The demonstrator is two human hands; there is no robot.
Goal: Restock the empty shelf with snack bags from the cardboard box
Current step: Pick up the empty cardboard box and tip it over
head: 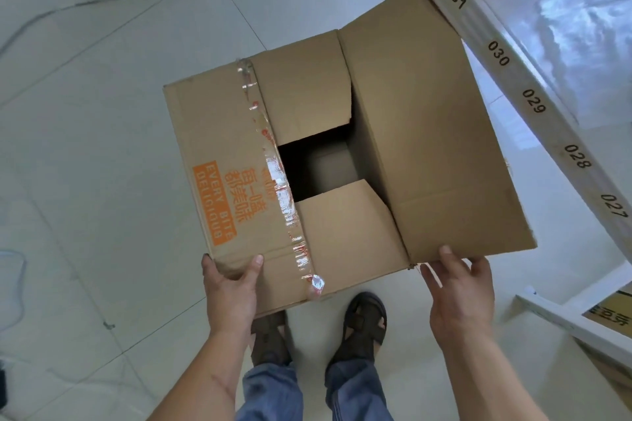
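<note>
Head view, looking straight down: cardboard box (342, 161) held between both hands, above the tiled floor (102, 113), its near edge just ahead of the feet. Top partly open. One long flap, on the left-hand side, lying flat with a strip of torn clear tape (273, 161) along its edge and orange print beside it; the long flap on the right-hand side raised and standing open; two short flaps folded inward, leaving a dark square gap between them. Through that gap only bare cardboard bottom visible, no snack bags; the rest of the inside hidden under the flaps, so contents there not possible to tell.

Left hand (232, 287) gripping the near left corner of the box, thumb on top of the flat flap, fingers wrapped around the side and under. Right hand (458, 290) at the near right corner, just under the edge of the raised flap, thumb touching the flap, fingers spread and reaching below; a full grasp there not plain to see, probably only supporting.

Beyond the right hand, a white shelf rail (533, 106) with numbered labels from 027 to 031, running diagonally; behind it glossy clear wrapping with something red. Lower, near the right forearm, another shelf level (547, 314) with a printed carton partly showing.

Judgement of the step: box being carried or turned for checking, seemingly near the end of restocking, since nothing shows inside. Next move probably: folding back the short flaps to confirm emptiness, then either picking remaining bags or setting the box aside. Calls for a firmer hold with the right hand before tilting.
</note>
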